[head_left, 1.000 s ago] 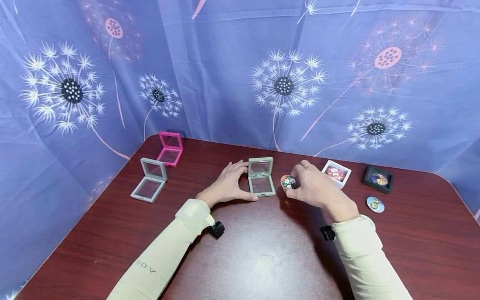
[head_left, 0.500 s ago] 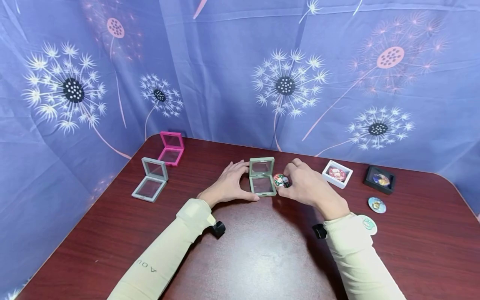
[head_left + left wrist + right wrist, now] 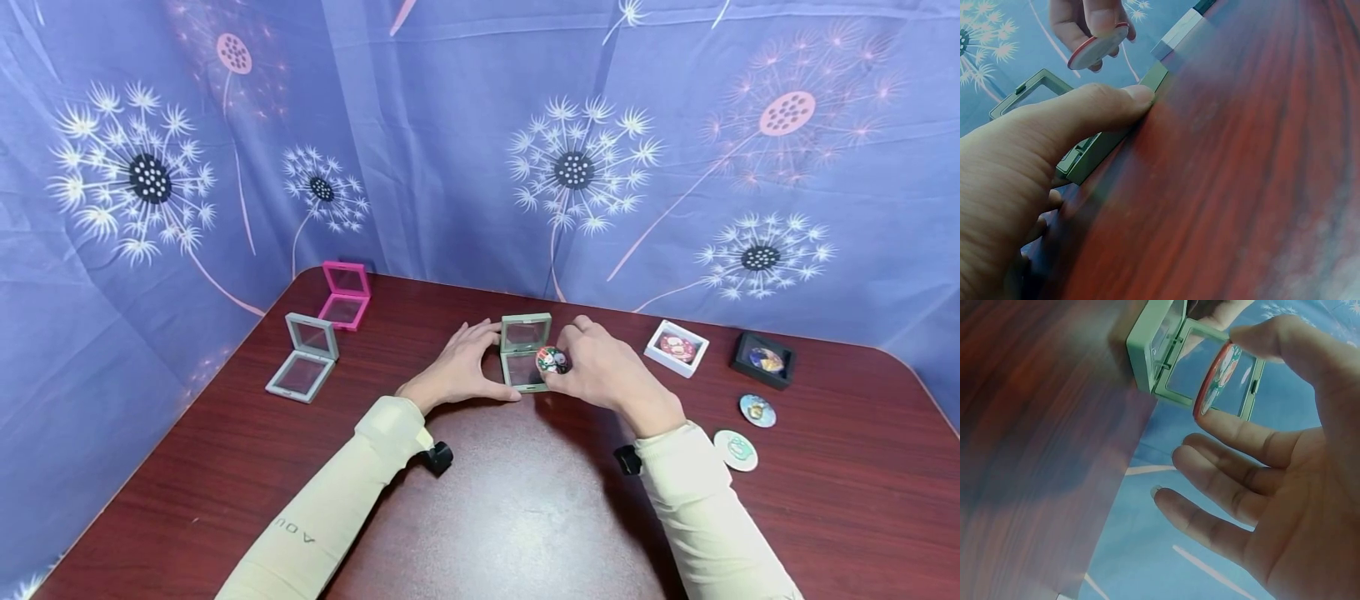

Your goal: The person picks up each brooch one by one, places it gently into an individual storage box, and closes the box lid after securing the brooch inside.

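Observation:
A green display case (image 3: 525,333) stands with its clear-windowed lid raised. My left hand (image 3: 461,367) braces it from the left, fingers at the back and thumb along the front edge, as the left wrist view shows on the case's green side (image 3: 1102,155). My right hand (image 3: 611,371) pinches a round badge (image 3: 551,359) between thumb and index finger. In the right wrist view the badge (image 3: 1217,378) is tilted, its red rim toward the camera and its other fingers spread below. The badge overlaps the right part of the case's base in the head view.
To the left are an open grey case (image 3: 303,372) and an open pink case (image 3: 347,307). On the right sit a white case (image 3: 677,348) and a black case (image 3: 763,360) holding badges, plus a blue badge (image 3: 757,411) and a white-green badge (image 3: 736,451). Patterned cloth hangs behind.
My right hand has moved left with the badge, from beside the green case to over its base. The left hand has stayed at the case. The white-green badge has come into view.

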